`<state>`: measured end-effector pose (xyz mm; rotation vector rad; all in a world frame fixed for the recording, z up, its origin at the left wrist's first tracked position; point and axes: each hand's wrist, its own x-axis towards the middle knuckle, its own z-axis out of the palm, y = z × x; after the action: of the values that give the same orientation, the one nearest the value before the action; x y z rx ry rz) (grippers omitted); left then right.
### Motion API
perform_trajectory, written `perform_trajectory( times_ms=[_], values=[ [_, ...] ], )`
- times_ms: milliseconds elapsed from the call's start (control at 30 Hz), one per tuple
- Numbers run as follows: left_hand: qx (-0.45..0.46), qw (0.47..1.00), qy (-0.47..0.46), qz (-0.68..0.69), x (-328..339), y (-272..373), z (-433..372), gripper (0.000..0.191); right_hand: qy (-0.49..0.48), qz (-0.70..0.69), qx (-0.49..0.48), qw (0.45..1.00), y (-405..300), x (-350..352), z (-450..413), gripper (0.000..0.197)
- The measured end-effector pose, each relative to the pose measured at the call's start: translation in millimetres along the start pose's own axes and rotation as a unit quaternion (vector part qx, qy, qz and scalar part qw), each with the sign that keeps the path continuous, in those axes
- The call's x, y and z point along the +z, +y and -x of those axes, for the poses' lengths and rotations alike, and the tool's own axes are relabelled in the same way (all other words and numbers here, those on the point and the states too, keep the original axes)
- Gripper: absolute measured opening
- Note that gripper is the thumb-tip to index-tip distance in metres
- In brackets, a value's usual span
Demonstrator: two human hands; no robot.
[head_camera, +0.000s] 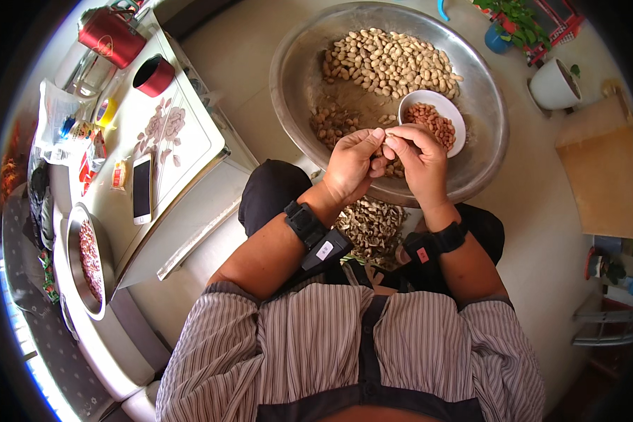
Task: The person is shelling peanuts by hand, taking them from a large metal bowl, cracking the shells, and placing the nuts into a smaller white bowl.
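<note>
My left hand (pixel 354 161) and my right hand (pixel 419 161) meet over the near part of a large metal basin (pixel 489 158). Their fingertips pinch a small peanut (pixel 388 136), mostly hidden between them; whether it is in its shell I cannot tell. Unshelled peanuts (pixel 393 63) lie heaped at the basin's far side, and darker ones (pixel 332 124) at its left. A white bowl (pixel 460 118) of shelled peanuts (pixel 431 122) rests in the basin, just beyond my right hand. Empty peanut shells (pixel 372 224) are piled below the basin, between my legs.
On the left, a table (pixel 190 118) bears a smartphone (pixel 142 189), a red cup (pixel 154 75), a red jug (pixel 111 39) and packets. A metal bowl (pixel 105 264) of reddish kernels stands at lower left. Potted plants and a cardboard box (pixel 601 174) are on the right.
</note>
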<state>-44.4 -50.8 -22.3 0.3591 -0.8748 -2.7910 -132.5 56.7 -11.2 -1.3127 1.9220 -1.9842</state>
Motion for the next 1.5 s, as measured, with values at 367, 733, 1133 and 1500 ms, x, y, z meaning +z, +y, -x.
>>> perform_trajectory(
  times_ms=[367, 733, 1133, 1500],
  values=[
    [0.013, 0.999, 0.002, -0.030, 0, 7, 3, 0.018, 0.019, -0.249, 0.187, 0.950, 10, -5, 3, 0.020],
    [0.059, 0.989, 0.041, -0.130, -5, 12, 7, 0.015, -0.449, 0.000, 0.261, 0.854, -18, -54, -9, 0.023],
    [0.082, 0.947, 0.026, -0.311, 6, 0, 14, 0.022, -0.116, -0.087, 0.245, 0.958, 1, -28, 2, 0.010],
    [-0.034, 0.981, 0.015, -0.188, 1, 3, 14, 0.016, -0.108, 0.076, 0.051, 0.990, -14, -28, -1, 0.017]
  ],
)
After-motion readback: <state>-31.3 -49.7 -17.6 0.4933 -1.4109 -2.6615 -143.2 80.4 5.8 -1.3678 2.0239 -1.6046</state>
